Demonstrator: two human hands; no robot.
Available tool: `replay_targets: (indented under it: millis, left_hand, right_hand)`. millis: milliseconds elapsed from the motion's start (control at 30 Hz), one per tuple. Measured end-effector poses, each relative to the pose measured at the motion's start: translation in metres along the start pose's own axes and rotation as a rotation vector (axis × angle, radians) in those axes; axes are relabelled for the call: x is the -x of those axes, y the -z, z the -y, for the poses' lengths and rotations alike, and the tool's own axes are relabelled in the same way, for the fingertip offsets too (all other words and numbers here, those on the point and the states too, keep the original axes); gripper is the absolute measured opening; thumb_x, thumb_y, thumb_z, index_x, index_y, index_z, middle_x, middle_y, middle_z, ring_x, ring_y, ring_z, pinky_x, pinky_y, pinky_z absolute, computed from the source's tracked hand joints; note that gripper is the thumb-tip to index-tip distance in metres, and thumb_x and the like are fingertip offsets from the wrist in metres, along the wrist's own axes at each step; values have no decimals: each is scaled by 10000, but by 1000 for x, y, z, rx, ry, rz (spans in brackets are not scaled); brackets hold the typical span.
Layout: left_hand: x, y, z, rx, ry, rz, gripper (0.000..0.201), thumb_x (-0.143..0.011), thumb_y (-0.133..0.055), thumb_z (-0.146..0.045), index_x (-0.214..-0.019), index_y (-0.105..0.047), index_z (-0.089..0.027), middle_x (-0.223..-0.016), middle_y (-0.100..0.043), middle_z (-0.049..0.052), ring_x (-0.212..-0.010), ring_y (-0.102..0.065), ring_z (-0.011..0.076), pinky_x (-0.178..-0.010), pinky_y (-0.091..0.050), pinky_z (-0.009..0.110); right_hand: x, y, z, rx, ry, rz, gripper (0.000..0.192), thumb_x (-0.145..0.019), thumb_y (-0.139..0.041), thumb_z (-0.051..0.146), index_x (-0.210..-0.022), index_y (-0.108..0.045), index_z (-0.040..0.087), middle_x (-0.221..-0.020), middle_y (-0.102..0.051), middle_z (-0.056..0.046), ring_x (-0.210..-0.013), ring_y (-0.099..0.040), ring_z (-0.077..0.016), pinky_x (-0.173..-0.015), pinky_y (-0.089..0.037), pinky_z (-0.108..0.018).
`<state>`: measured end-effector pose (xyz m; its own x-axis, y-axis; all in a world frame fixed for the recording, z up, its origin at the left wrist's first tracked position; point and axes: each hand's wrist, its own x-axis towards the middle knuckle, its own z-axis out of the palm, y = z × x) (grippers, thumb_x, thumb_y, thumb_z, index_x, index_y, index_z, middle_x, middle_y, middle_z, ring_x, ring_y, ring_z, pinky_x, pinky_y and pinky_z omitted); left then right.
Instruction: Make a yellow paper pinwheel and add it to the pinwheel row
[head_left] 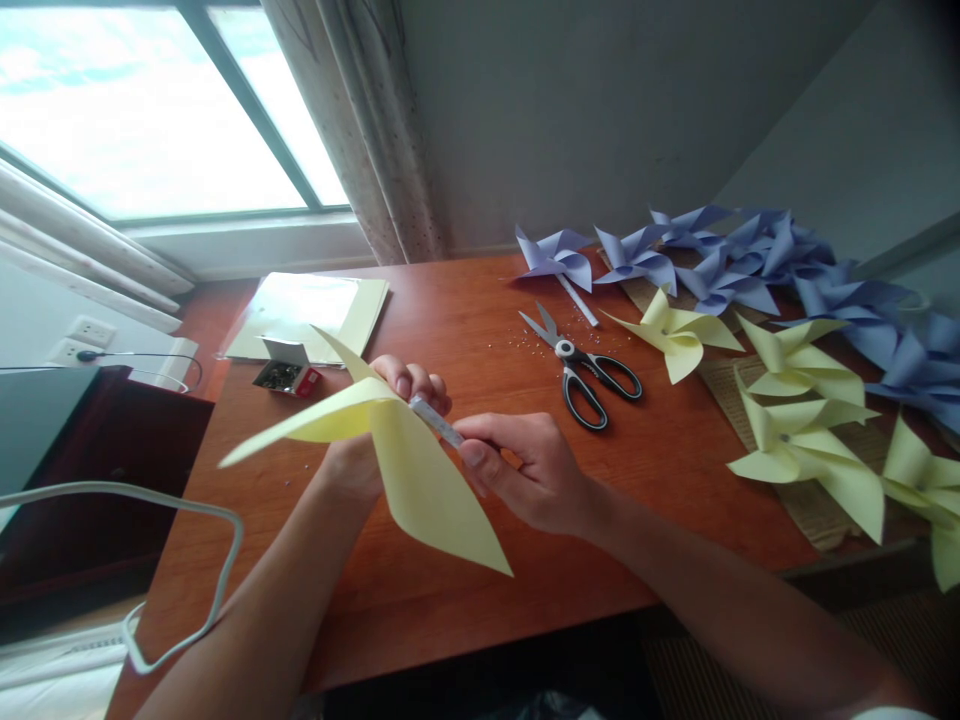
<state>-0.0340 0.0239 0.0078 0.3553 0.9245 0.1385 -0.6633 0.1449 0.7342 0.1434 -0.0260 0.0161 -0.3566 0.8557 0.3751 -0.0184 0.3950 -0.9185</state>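
Note:
A yellow paper pinwheel [409,475] is held up over the wooden desk, its blades spread toward me and to the left. Behind it, my left hand [409,385] has curled fingers at the pinwheel's centre; the blades hide part of that hand. My right hand [532,465] pinches a short greyish-white stick [436,420] between thumb and forefinger. The stick's far end meets the pinwheel's middle, beside my left fingertips. Black-handled scissors [574,365] lie with their blades parted beyond my right hand. An opened small red box [289,370] of tiny metal pieces stands left of the pinwheel.
Yellow sheets in a clear sleeve [311,315] lie at the back left. Several finished yellow pinwheels [806,440] and blue-violet pinwheels [720,280] cover the right side, some on brown printed paper [821,515]. A white cable [232,545] loops over the left edge. Tiny bits surround the scissors.

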Motion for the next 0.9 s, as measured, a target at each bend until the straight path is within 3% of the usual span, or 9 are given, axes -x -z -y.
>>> replay_targets:
  millis: [267, 500, 900]
  left_hand:
    - [-1, -1, -1, -69, -23, -6, 340, -680, -875, -414, -709, -596, -221, -655, -518, -31, -660, -528, 133, -634, -453, 253]
    - [-1, -5, -2, -89, -27, 10, 303, -675, -888, -345, -758, -628, -213, -682, -534, -31, -682, -552, 131, -637, -470, 251]
    - [-1, 11, 5, -155, -37, -14, 268, -785, -797, -439, -897, -698, -216, -845, -619, 29, -820, -580, 178, -694, -496, 297]
  right_hand:
    - [0, 2, 2, 110, 25, 37, 241, -1013, -485, 294, -947, -670, 156, -669, -571, 10, -573, -490, -106, -575, -419, -244]
    - [-2, 4, -1, 139, 28, 52, 245, -1015, -486, 307, -979, -672, 152, -709, -580, -1, -602, -492, -111, -589, -415, -241]
    - [-3, 7, -4, 118, -19, 67, 247, -1015, -482, 319, -967, -666, 161, -742, -603, -9, -642, -527, -118, -618, -422, -238]
